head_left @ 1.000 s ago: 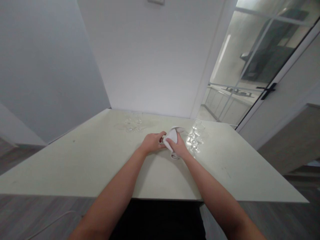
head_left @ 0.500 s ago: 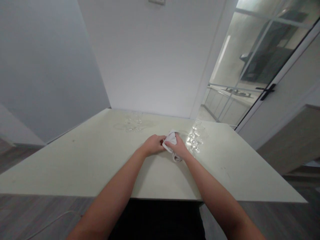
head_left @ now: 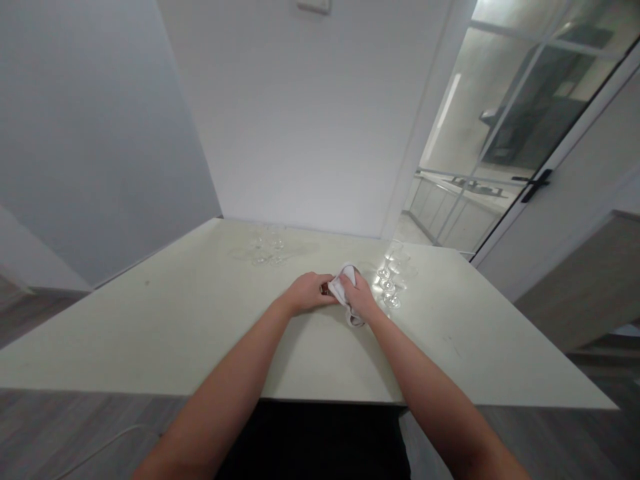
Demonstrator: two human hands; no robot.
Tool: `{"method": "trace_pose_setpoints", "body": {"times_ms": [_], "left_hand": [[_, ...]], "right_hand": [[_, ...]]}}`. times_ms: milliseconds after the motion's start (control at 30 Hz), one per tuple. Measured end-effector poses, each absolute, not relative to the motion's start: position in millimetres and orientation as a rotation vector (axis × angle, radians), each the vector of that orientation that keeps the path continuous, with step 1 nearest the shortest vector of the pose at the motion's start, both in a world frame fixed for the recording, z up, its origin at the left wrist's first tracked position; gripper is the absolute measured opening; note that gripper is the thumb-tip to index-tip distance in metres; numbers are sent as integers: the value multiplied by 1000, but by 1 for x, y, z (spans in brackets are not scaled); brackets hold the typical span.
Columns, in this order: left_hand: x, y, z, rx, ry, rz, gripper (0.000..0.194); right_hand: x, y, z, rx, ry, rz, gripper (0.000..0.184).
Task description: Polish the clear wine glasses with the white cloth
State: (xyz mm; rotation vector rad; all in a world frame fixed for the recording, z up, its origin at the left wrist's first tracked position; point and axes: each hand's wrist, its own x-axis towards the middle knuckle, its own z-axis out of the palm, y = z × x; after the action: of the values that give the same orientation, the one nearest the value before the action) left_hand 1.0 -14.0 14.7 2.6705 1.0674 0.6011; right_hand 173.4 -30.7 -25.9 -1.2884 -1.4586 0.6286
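My right hand (head_left: 359, 295) is closed on a white cloth (head_left: 339, 289), which is bunched up with a loose fold hanging below the fingers. My left hand (head_left: 309, 292) curls around what looks like a small glass (head_left: 325, 288), with a dark reddish patch showing through it; fingers and cloth cover most of it. The cloth presses against this glass between both hands, just above the table. Just right of my right hand stand several clear stemmed glasses (head_left: 388, 284) in a close group.
Another group of clear stemmed glasses (head_left: 269, 250) stands at the back left of the pale table (head_left: 165, 320). A white wall (head_left: 300, 133) rises behind the table. At the right is a glazed door with a black handle (head_left: 537, 184).
My right hand has turned slightly and shifted the cloth a little to the right at the glass. My left hand stays almost in place.
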Motion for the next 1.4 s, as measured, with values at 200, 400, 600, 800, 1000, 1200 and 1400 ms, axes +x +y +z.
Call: {"method": "trace_pose_setpoints", "body": {"times_ms": [200, 400, 600, 800, 1000, 1200, 1400], "left_hand": [[0, -15, 18, 2679, 1217, 629, 36], [1, -13, 16, 2686, 1193, 643, 43], [-1, -10, 18, 2420, 1073, 653, 39], [1, -12, 20, 2576, 1111, 764, 48], [-2, -7, 15, 2514, 1025, 722, 36], [2, -13, 21, 2725, 1159, 769, 54], [-1, -7, 17, 2512, 997, 725, 38]], "right_hand": [[172, -33, -21, -1270, -1450, 674, 44], [175, -34, -26, -1285, -1357, 810, 45], [171, -37, -19, -1217, -1346, 772, 45], [170, -37, -16, -1186, -1266, 720, 41], [169, -44, -12, -1185, -1419, 642, 53], [165, -39, -16, -1177, -1142, 773, 46], [170, -41, -13, -1174, -1297, 721, 52]]}}
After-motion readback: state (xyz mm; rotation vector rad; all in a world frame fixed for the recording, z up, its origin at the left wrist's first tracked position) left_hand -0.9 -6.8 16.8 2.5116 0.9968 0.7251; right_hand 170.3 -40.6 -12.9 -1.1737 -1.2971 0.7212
